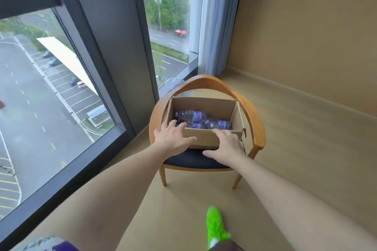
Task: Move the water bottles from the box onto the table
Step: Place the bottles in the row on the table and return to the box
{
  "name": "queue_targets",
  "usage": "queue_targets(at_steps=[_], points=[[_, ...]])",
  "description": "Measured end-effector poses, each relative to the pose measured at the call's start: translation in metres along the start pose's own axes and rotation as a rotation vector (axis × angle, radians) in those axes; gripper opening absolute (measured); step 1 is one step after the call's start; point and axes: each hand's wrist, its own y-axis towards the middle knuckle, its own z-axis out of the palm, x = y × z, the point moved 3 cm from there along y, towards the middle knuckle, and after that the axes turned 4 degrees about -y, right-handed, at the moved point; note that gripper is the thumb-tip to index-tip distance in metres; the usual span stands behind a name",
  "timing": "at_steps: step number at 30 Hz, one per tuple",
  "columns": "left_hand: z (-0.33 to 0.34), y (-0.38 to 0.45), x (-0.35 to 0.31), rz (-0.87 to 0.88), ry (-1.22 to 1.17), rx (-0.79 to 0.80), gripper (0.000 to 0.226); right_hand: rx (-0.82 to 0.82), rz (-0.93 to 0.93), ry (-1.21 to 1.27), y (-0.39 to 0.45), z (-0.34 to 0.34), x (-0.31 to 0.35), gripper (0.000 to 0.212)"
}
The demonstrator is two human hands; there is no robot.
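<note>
- Corner of a room: big window [61,91] on the left, pale curtain [220,22], tan wall panel, light wood-look floor [306,149].
- No table in view, so the drop-off spot can't be placed.
- Box [206,138] sits on the dark padded seat of a wooden chair [253,114] with a curved back rail.
- Bottles [191,117] lie on their sides at the bottom of the box; at least three visible, exact count unclear. None out yet, so the task looks to be at the very start.
- Left hand [173,140]: fingers spread and straight, over the near-left rim, fingertips reaching in toward a bottle; contact can't be confirmed. Holds nothing.
- Right hand [226,146]: fingers spread, over the near-right rim; whether it touches can't be told. Holds nothing.
- Materials: box is plain brown corrugated card, open top, flaps folded down inside. Bottles are clear ribbed plastic with purple labels and caps, likely slippery and prone to roll.
- Left to do: everything, grab, lift, carry, place.
</note>
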Motion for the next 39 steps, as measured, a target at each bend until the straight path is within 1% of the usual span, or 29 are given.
queue_targets(at_steps=[3,7,10,14,17,20,24,26,28,31,34,35,37,38,39], points=[[0.009,0.051,0.004,-0.006,0.013,0.032,0.087,0.028,0.008,0.015,0.057,0.006,-0.007,0.090],[0.022,0.127,0.003,-0.028,0.015,0.065,0.089,0.113,0.043,0.021,0.143,0.023,-0.023,0.090],[0.032,0.180,0.002,-0.071,0.003,0.124,0.088,0.186,0.080,0.027,0.204,0.037,-0.039,0.089],[0.046,0.233,-0.001,-0.137,-0.016,0.234,0.091,0.319,0.112,0.029,0.264,0.051,-0.054,0.092],[0.062,0.261,0.000,-0.181,-0.042,0.314,0.090,0.396,0.149,0.027,0.297,0.070,-0.067,0.090],[0.079,0.281,0.001,-0.210,-0.043,0.362,0.089,0.455,0.182,0.017,0.318,0.090,-0.078,0.090],[0.106,0.305,0.002,-0.258,-0.071,0.375,0.083,0.512,0.247,0.016,0.334,0.118,-0.091,0.095],[0.119,0.316,0.002,-0.329,-0.130,0.383,0.083,0.522,0.279,-0.005,0.339,0.134,-0.097,0.096],[0.128,0.331,0.002,-0.481,-0.292,0.361,0.087,0.526,0.312,-0.032,0.345,0.145,-0.102,0.098],[0.143,0.353,0.000,-0.849,-0.691,0.251,0.094,0.533,0.352,-0.065,0.358,0.160,-0.110,0.097],[0.161,0.370,-0.001,-1.119,-0.942,0.150,0.095,0.551,0.385,-0.068,0.368,0.173,-0.118,0.095],[0.167,0.375,0.001,-1.194,-1.035,0.109,0.090,0.561,0.385,-0.072,0.371,0.176,-0.119,0.095],[0.179,0.385,0.002,-1.330,-1.270,0.075,0.071,0.566,0.385,-0.080,0.376,0.183,-0.119,0.093],[0.182,0.390,0.002,-1.367,-1.373,0.065,0.062,0.558,0.387,-0.085,0.377,0.186,-0.120,0.090],[0.186,0.395,0.003,-1.398,-1.443,0.037,0.057,0.548,0.386,-0.091,0.378,0.190,-0.120,0.087]])
